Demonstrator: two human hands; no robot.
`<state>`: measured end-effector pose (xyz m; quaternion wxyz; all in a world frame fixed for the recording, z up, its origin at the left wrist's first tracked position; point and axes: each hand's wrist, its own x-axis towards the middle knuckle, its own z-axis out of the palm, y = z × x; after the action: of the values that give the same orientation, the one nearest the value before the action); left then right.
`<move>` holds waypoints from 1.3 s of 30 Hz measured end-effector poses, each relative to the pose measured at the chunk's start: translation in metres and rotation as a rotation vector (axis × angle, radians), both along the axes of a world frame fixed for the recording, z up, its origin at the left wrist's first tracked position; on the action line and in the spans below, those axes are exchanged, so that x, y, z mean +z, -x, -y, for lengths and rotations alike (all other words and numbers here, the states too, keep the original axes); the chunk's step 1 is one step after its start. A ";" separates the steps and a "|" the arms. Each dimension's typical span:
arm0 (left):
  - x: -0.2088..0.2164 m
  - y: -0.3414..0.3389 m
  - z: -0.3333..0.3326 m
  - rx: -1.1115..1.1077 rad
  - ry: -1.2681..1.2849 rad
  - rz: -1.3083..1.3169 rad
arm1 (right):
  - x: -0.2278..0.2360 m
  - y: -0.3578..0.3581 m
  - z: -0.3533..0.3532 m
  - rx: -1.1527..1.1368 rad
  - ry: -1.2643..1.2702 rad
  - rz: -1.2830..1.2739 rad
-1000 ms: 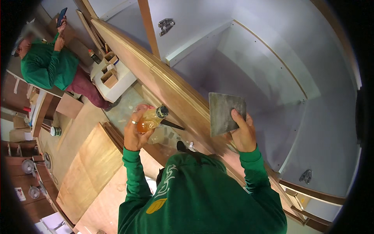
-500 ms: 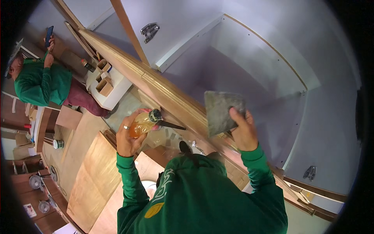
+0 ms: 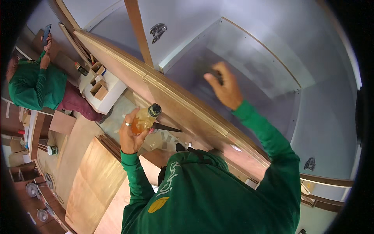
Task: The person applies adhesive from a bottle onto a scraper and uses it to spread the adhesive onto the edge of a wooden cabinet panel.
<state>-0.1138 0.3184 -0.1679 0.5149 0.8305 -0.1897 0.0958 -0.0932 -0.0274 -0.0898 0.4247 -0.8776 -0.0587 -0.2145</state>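
My left hand (image 3: pixel 133 134) is wrapped round a clear bottle (image 3: pixel 144 119) with amber liquid and a dark, stained top. Beside the bottle a dark tapered stick (image 3: pixel 167 127) points right; whether my fingers hold it too I cannot tell. Reaching over the wooden front edge, my right hand (image 3: pixel 227 86) is closed on a grey pad (image 3: pixel 206 70), smeared by motion. Hand and pad are over the inside of a pale cabinet (image 3: pixel 269 72); whether the pad touches a surface cannot be made out.
A long wooden rail (image 3: pixel 183 99) runs along the cabinet's open front. Metal hinges (image 3: pixel 158 32) stick out from the cabinet walls. At the left a co-worker (image 3: pixel 41 84) holds a phone beside a white bench (image 3: pixel 113 95) with small boxes. Plywood sheets (image 3: pixel 95 183) stand at lower left.
My right hand has moved up and away, over the rail into the cabinet, with the grey pad now seen nearly edge-on. My left hand still holds the bottle, now more upright.
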 end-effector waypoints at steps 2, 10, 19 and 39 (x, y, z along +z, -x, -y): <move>-0.006 0.003 -0.006 -0.031 -0.047 -0.007 | -0.014 -0.019 -0.021 0.044 0.020 -0.019; -0.017 0.022 -0.033 0.116 0.017 -0.082 | -0.047 -0.067 -0.035 0.207 0.007 -0.161; -0.024 0.015 -0.030 0.217 0.004 -0.086 | -0.013 -0.040 0.031 -0.048 -0.371 -0.058; 0.026 -0.013 -0.010 0.065 0.023 0.061 | 0.073 0.045 0.027 0.072 0.789 0.300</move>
<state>-0.1013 0.3288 -0.1416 0.5152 0.8269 -0.1771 0.1397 -0.1386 -0.0547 -0.0170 0.0499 -0.9294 -0.2279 -0.2859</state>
